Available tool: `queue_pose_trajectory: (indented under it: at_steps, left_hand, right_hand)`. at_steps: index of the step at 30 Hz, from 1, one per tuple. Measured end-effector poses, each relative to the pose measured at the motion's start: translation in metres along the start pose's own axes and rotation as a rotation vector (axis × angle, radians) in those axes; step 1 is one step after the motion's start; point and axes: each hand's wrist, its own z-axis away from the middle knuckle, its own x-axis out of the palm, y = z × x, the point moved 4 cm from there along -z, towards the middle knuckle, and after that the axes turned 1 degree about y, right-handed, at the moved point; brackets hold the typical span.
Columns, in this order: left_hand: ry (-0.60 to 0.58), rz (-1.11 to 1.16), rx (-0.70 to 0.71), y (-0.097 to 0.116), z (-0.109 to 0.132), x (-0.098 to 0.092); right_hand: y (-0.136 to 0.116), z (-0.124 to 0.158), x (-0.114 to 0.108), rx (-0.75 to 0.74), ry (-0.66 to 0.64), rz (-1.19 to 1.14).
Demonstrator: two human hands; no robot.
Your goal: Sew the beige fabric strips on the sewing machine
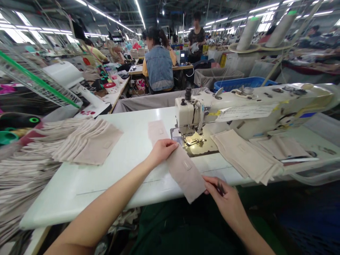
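A beige fabric piece (186,170) with a small stitched label stretches between my two hands at the front edge of the white table (127,152). My left hand (164,150) pinches its upper end, just left of the sewing machine's needle area. The lower right edge is pinched by my right hand (217,189), which also has a small dark tool, partly hidden, among its fingers. Beyond my left hand, another beige piece (157,130) lies flat. The sewing machine (190,117) stands behind, its metal plate (205,146) lit.
Stacked beige pieces (92,141) lie at left beside a large fabric pile (23,177). More pieces (244,152) rest right of the needle area. Thread cones (248,33) and a blue basket (239,83) stand behind. A person in a denim vest (159,69) sits ahead.
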Motion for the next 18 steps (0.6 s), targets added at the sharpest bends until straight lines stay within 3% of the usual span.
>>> queue_pose_trajectory:
  at_steps: [3,6,9,15,18]
  left_hand:
    - [0.072,-0.322,0.191,0.009,-0.017,0.012]
    - [0.094,-0.520,0.277,0.014,-0.028,0.024]
    - [0.065,-0.562,0.299,0.016,-0.034,0.030]
    - [0.055,-0.619,0.262,0.018,-0.040,0.030]
    - [0.077,-0.641,0.210,0.017,-0.044,0.029]
  right_hand:
    - [0.005,0.006,0.010,-0.045,0.029,-0.021]
    - [0.007,0.008,0.016,-0.129,0.053,0.068]
    - [0.003,0.006,0.018,-0.272,0.038,0.137]
    - [-0.010,0.006,0.019,-0.716,-0.064,0.379]
    - [-0.015,0.004,0.020,-0.799,-0.111,0.563]
